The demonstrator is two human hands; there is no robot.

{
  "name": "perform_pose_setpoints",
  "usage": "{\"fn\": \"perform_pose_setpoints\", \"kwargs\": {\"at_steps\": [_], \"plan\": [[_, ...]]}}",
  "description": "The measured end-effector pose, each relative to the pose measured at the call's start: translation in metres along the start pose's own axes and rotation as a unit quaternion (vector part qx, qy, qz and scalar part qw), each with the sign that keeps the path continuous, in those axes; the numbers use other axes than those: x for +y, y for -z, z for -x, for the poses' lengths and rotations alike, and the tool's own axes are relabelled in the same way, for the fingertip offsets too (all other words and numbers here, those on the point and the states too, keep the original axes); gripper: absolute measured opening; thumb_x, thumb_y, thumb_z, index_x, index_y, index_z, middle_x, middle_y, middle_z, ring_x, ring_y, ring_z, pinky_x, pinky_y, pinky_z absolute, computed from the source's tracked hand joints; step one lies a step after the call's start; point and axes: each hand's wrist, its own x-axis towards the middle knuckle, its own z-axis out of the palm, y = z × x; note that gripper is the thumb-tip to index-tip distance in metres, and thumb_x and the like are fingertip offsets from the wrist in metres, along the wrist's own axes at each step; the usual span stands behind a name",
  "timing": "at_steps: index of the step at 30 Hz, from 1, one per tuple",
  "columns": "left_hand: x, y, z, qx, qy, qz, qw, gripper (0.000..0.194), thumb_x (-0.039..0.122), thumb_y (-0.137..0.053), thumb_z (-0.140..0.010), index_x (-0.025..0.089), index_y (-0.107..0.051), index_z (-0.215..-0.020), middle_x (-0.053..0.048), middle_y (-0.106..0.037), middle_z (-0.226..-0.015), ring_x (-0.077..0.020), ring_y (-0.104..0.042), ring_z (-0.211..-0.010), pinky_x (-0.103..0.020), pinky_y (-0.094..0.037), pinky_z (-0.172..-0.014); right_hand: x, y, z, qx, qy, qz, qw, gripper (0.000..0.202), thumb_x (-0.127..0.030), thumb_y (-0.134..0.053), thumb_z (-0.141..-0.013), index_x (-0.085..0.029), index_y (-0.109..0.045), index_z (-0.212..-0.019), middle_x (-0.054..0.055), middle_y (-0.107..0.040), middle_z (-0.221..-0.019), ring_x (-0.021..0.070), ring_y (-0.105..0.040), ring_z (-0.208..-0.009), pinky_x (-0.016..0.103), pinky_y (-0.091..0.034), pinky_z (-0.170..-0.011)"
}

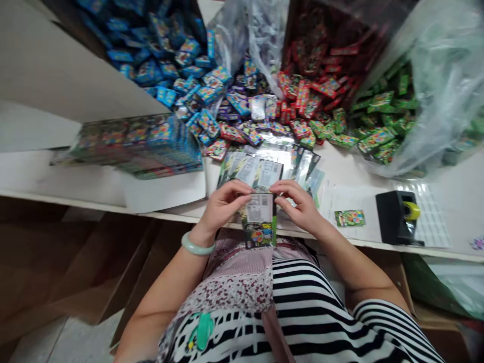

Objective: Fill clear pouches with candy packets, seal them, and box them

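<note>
Between my two hands hangs a flat printed packet (259, 222), dark with a pale label panel and barcode at the top and colourful print below. My left hand (226, 204) pinches its upper left corner between thumb and fingers. At the upper right corner my right hand (297, 204) pinches it the same way. The packet dangles over the table's front edge, in front of my body. Just beyond it lie overlapping printed packets (270, 174) of similar look. A green bracelet sits on my left wrist.
Small blue boxes (166, 70), purple boxes (238, 101), red boxes (310, 93) and green boxes (381, 138) spill across the back. Stacked printed packs (143, 143) stand at left. On the right are a tape dispenser (395, 217), a small green card (350, 218) and a label sheet (433, 219).
</note>
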Motion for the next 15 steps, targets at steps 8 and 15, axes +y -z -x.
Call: {"fn": "perform_pose_setpoints", "kwargs": {"at_steps": [8,15], "plan": [[-0.008,0.0,-0.014,0.185,-0.023,-0.017,0.982,0.015,0.023,-0.083,-0.071,0.023,-0.071,-0.079,0.001,-0.071,-0.084,-0.0134,-0.066,-0.083,-0.027,-0.055,-0.077,0.077,0.113,0.038,0.189,-0.215,0.193,0.939,0.021,-0.032,-0.06,-0.085,-0.019,-0.072,-0.096,0.007,-0.071,-0.098,0.0184,-0.063,-0.081,0.035,-0.052,-0.076],[0.0,-0.022,-0.018,0.07,0.006,-0.085,0.994,0.015,0.027,-0.08,-0.074,0.021,-0.067,-0.078,0.0,-0.068,-0.079,-0.0137,-0.065,-0.079,-0.028,-0.055,-0.073,0.112,0.145,0.049,0.096,-0.328,0.322,0.883,0.021,-0.03,-0.06,-0.082,-0.019,-0.076,-0.091,0.007,-0.068,-0.093,0.0184,-0.06,-0.08,0.034,-0.047,-0.083]]}}
